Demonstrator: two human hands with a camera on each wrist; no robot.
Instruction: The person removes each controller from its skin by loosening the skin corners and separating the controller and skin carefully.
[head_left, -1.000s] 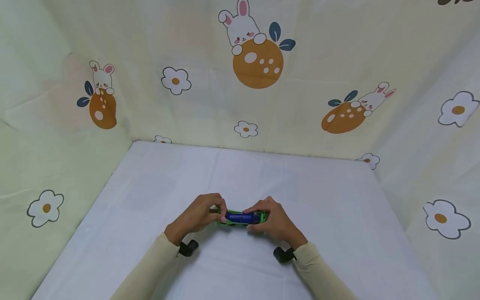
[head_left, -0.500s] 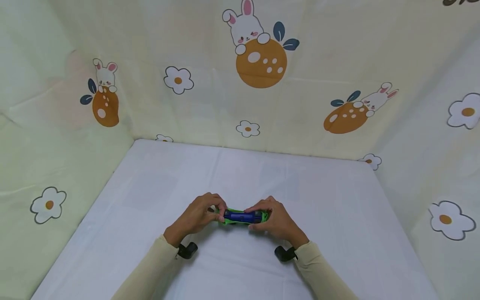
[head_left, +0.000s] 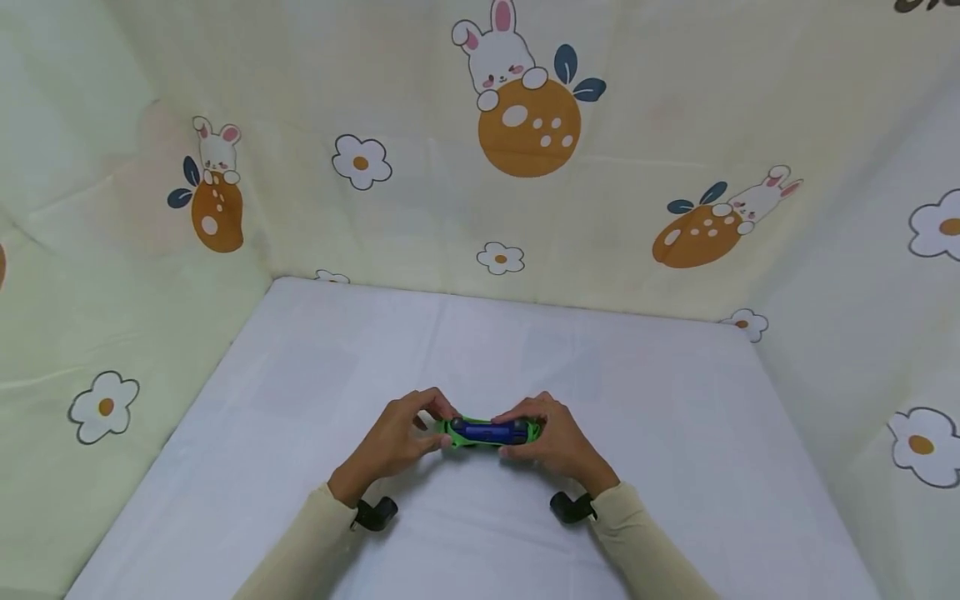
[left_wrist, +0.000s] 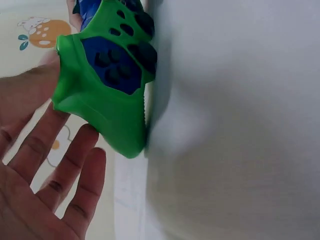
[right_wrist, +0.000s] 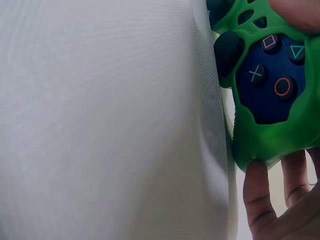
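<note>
A blue game controller [head_left: 487, 432] lies with its thumbsticks toward the white tabletop and its blue side up. Around it sits a green silicone cover [left_wrist: 115, 112], with its buttons [right_wrist: 270, 65] showing through the cutouts. My left hand [head_left: 397, 437] holds the left end, thumb and index finger at the green edge on opposite sides. In the left wrist view its other fingers [left_wrist: 82, 155] are spread loosely beside the grip. Across the right end, my right hand [head_left: 551, 442] grips the covered controller between thumb and fingers. One fingertip touches the tip of that grip.
White cloth [head_left: 487, 533] covers the tabletop. Cream curtains [head_left: 420, 208] with rabbits, oranges and flowers rise at the back and both sides. A small black camera sits on each wrist.
My left thumb and index finger have spread wider and shifted outward on the left end, where more green edge shows. My right hand keeps its hold. The head view has turned slightly left.
</note>
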